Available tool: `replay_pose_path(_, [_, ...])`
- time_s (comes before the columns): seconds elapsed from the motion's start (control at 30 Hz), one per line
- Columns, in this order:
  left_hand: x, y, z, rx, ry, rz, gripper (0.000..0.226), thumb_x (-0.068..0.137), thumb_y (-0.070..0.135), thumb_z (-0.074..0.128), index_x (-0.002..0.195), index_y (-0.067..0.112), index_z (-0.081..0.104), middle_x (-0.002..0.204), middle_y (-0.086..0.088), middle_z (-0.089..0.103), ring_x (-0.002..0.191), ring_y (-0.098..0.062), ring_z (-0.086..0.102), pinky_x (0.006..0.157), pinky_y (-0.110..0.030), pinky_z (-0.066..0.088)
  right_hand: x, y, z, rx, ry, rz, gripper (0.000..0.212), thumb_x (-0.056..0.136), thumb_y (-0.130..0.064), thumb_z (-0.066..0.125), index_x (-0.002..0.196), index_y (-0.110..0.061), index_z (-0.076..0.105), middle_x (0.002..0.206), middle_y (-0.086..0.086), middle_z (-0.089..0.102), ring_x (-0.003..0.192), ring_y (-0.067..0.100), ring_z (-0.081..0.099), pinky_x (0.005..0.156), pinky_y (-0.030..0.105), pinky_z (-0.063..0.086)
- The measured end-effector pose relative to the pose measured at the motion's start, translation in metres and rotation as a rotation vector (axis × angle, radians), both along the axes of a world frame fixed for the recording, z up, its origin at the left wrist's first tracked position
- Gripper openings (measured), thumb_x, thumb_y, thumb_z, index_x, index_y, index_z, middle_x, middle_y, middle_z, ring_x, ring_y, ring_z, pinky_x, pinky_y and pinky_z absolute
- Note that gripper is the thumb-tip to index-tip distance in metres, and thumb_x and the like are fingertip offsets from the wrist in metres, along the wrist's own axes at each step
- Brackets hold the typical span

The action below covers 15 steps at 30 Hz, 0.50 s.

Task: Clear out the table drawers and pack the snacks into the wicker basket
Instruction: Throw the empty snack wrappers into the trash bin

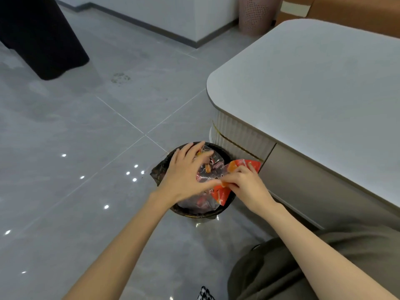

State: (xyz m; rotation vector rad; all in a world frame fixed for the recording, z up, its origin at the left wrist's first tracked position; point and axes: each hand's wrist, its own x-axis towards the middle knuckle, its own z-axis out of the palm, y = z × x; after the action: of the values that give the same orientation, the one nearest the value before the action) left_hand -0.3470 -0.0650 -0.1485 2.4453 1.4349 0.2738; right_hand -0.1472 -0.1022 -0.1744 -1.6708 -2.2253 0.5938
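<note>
A dark round wicker basket [164,167] stands on the floor beside the table corner. Inside it lies a clear plastic bag of snacks [213,167]. My left hand [186,176] is spread over that bag, fingers apart, pressing on it. My right hand [244,185] pinches an orange-red snack packet [220,194] at the basket's right rim, with the packet's other end [244,163] sticking up behind my fingers. The drawer front [303,176] of the table looks shut.
The white table [313,87] with a ribbed base fills the right side. A pink perforated bin [255,16] stands at the far wall. A dark fabric shape [43,35] hangs at upper left. My knee in olive trousers [281,267] is at lower right. Grey tiled floor surrounds the basket.
</note>
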Motion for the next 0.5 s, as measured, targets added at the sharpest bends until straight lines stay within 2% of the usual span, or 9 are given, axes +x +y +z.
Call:
replay_pose_path(0.07, [0.0,0.005,-0.009,-0.204,0.145,-0.048,0.107,0.066,0.083,0.052,0.151,0.04,0.003,0.16,0.011,-0.013,0.147,-0.021,-0.013,0.118,-0.055,-0.001,0.003,-0.001,0.001,0.035,0.14,-0.045,0.021,0.09,-0.02,0.063,0.102,-0.033,0.074,0.097,-0.007,0.068,0.097,0.013,0.051,0.103,0.048,0.038])
replay_pose_path(0.13, [0.002,0.006,-0.016,-0.306,0.116,-0.041,0.116,0.063,0.079,0.061,0.148,0.045,-0.009,0.159,0.011,-0.018,0.146,-0.025,-0.017,0.116,-0.055,0.001,0.003,-0.003,0.003,0.086,0.229,-0.074,0.02,0.086,-0.015,0.067,0.095,-0.031,0.076,0.091,-0.01,0.066,0.093,0.013,0.054,0.089,0.045,0.047])
replay_pose_path(0.2, [0.003,0.006,-0.018,-0.335,0.069,-0.035,0.119,0.062,0.075,0.067,0.146,0.049,-0.013,0.161,0.006,-0.01,0.146,-0.028,-0.01,0.116,-0.056,0.014,0.001,-0.006,0.006,0.132,0.289,-0.094,0.022,0.084,-0.01,0.069,0.092,-0.028,0.077,0.086,-0.014,0.062,0.09,0.013,0.058,0.081,0.04,0.051])
replay_pose_path(0.27, [0.003,0.007,-0.019,-0.309,0.064,-0.034,0.117,0.063,0.073,0.069,0.145,0.051,-0.012,0.158,-0.001,0.013,0.142,-0.032,0.012,0.108,-0.054,0.033,-0.002,-0.008,0.009,0.155,0.359,-0.121,0.021,0.084,-0.009,0.07,0.09,-0.027,0.078,0.082,-0.015,0.062,0.087,0.011,0.06,0.079,0.037,0.053])
replay_pose_path(0.33, [0.0,0.011,-0.02,-0.273,0.042,-0.029,0.108,0.068,0.067,0.069,0.146,0.052,-0.004,0.142,-0.003,0.04,0.125,-0.03,0.037,0.097,-0.047,0.045,-0.005,-0.01,0.007,0.136,0.437,-0.152,0.02,0.085,-0.01,0.069,0.09,-0.027,0.078,0.081,-0.016,0.064,0.085,0.007,0.06,0.077,0.033,0.053])
replay_pose_path(0.37, [-0.002,0.012,-0.022,-0.249,0.038,-0.036,0.099,0.073,0.063,0.069,0.146,0.053,0.002,0.133,-0.002,0.048,0.116,-0.027,0.044,0.091,-0.044,0.048,-0.007,-0.011,0.007,0.114,0.478,-0.17,0.021,0.085,-0.009,0.069,0.09,-0.028,0.078,0.083,-0.015,0.066,0.086,0.006,0.061,0.078,0.031,0.054])
replay_pose_path(0.43, [-0.006,0.014,-0.03,-0.188,0.058,-0.05,0.083,0.082,0.05,0.066,0.144,0.054,0.011,0.123,-0.001,0.053,0.106,-0.022,0.051,0.082,-0.041,0.051,-0.012,-0.01,0.003,0.058,0.545,-0.201,0.024,0.086,-0.008,0.068,0.092,-0.029,0.077,0.09,-0.009,0.068,0.089,0.006,0.061,0.081,0.031,0.054])
replay_pose_path(0.5, [-0.01,0.017,-0.042,-0.128,0.068,-0.006,0.073,0.087,0.037,0.064,0.142,0.053,0.019,0.123,0.0,0.052,0.106,-0.02,0.052,0.077,-0.039,0.052,-0.017,-0.007,-0.003,0.019,0.5,-0.194,0.028,0.087,-0.008,0.067,0.1,-0.031,0.075,0.104,-0.007,0.069,0.101,0.006,0.058,0.089,0.033,0.051])
